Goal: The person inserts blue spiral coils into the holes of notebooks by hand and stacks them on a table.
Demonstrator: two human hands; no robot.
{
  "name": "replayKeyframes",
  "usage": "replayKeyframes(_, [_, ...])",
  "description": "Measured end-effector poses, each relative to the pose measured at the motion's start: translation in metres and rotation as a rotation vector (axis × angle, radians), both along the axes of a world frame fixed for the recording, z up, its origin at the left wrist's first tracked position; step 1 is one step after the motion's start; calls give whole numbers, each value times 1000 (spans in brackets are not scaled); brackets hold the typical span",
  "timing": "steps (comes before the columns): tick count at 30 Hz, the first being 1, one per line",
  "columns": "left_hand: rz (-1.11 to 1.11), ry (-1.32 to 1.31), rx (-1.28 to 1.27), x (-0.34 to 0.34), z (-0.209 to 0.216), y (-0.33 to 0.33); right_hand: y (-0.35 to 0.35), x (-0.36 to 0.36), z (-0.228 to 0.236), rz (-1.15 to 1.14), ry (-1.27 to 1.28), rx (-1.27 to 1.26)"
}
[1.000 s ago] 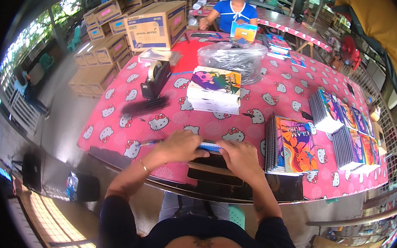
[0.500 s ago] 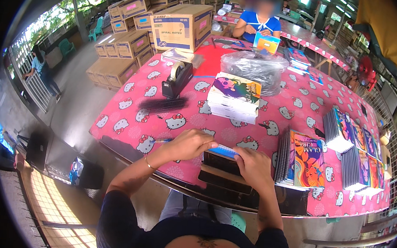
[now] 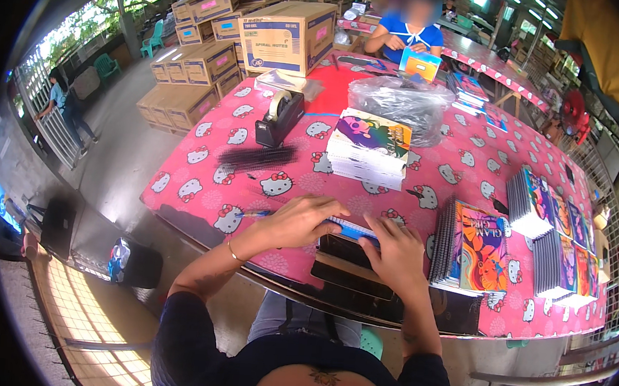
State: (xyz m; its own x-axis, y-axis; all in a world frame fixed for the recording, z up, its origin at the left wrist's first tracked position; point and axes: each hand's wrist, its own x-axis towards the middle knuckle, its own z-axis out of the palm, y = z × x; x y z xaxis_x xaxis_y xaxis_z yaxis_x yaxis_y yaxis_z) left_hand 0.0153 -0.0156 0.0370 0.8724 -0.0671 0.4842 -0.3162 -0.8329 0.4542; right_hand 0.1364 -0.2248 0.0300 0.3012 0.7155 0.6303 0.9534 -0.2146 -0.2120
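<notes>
At the near edge of the table, a thin notebook stands edge-on, showing a blue cover strip and a pale page edge. My left hand pinches its left end between thumb and fingers. Its right end is gripped by my right hand, thumb on the near side and fingers over the top. Just below the notebook sits a dark block-like fixture with a brown ledge. Beyond my left hand lies a bunch of black spiral binding coils. A stack of unbound notebooks with a colourful cover stands straight ahead.
Spiral-bound notebooks are piled at right, with more stacks beyond. A black tape dispenser stands far left near a clear plastic bag. Cartons rise behind. A co-worker in blue holds a notebook across the table.
My fingers have lifted and shifted along the notebook's top edge, and more of its pale page edge shows. The notebook has moved slightly right. The view has shifted a little.
</notes>
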Motion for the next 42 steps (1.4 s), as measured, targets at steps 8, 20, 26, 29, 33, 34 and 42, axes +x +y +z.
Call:
replayKeyframes(8, [4,-1,105,8,-17,13,19,-5,-17,36,117,-33])
replayKeyframes(20, [-40,-2,80,11,0,9,19,-1,-24,54,122,-29])
replayKeyframes(26, [96,41,324,11,2,3,16,-2,-18,38,149,-53])
replayKeyframes(29, [448,-18,638,2,-27,-29,18,-2,-19,49,188,-35])
replayKeyframes(33, [287,101,548,-46,-111,-48,25,-4,-20,50,201,-75])
replayKeyframes(34, [345,36,619,-32,-99,-44,20,-3,-21,56,186,-69])
replayKeyframes(42, [385,-80,622,-20,-96,-52,-14,15,-6,20,113,-169])
